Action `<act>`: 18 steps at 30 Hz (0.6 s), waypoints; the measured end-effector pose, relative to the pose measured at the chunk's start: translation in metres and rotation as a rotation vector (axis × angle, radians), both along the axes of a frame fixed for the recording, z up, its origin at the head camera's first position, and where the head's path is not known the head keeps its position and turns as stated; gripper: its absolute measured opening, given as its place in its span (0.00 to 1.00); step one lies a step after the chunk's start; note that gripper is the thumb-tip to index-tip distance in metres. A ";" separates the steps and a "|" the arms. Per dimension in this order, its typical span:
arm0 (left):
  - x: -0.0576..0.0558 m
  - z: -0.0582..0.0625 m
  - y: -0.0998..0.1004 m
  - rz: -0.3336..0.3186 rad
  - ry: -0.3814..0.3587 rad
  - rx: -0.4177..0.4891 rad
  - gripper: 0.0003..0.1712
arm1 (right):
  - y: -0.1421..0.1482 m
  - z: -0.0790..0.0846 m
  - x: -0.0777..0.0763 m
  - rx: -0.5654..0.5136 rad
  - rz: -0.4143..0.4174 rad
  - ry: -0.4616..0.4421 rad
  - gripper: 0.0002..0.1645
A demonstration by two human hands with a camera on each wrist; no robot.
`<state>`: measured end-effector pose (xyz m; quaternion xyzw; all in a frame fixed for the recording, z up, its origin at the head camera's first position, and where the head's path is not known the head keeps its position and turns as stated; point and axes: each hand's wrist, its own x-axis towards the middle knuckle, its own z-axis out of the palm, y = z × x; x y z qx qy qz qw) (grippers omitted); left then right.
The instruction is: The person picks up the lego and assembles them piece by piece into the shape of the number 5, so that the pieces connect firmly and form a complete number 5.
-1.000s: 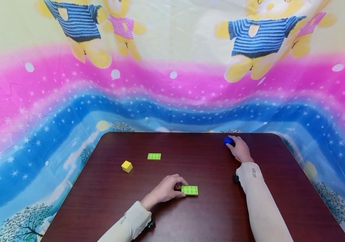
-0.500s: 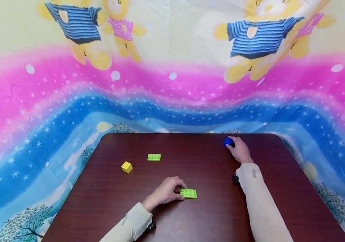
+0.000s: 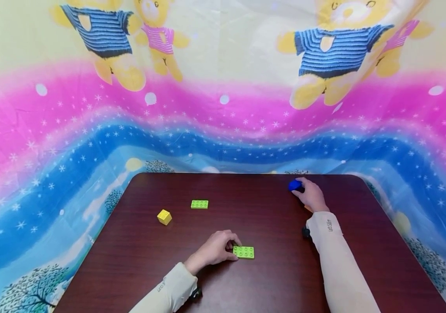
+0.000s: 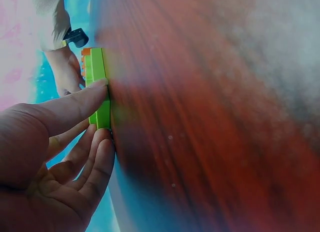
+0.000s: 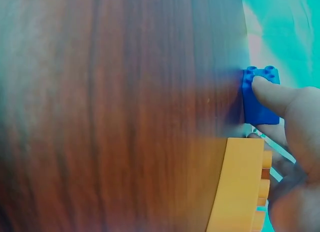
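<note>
Near the middle front of the table, my left hand (image 3: 216, 248) pinches the left end of a flat lime-green building brick (image 3: 244, 252), its studs facing up. In the left wrist view the thumb lies on one long side of that green brick (image 4: 103, 110), with fingertips at its end. At the far right my right hand (image 3: 311, 195) grips a blue building brick (image 3: 295, 185) between thumb and fingers. The right wrist view shows the blue brick (image 5: 261, 100) with studs at its top. Beside it, under the hand, an orange brick (image 5: 240, 184) lies on the table, mostly hidden in the head view.
A second flat lime-green brick (image 3: 199, 204) lies left of centre, farther back. To its left rests a yellow brick (image 3: 164, 217). The dark wooden table (image 3: 270, 287) ends at a printed curtain (image 3: 223, 130) behind.
My left hand and its green brick have shifted slightly toward the table's front. The right hand keeps its hold on the blue brick. The whole head view has tilted a little upward.
</note>
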<state>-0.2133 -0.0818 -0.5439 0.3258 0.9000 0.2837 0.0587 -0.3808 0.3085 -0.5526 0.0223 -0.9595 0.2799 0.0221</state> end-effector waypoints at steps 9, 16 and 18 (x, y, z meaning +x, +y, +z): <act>0.000 -0.002 0.000 0.008 -0.006 -0.004 0.17 | -0.002 0.006 0.002 0.030 0.018 -0.021 0.38; 0.000 0.000 0.001 0.013 -0.018 0.001 0.17 | -0.003 0.009 0.003 0.092 0.063 0.004 0.36; 0.000 0.000 0.001 0.016 -0.022 0.000 0.17 | -0.002 0.010 0.003 0.101 0.075 0.024 0.33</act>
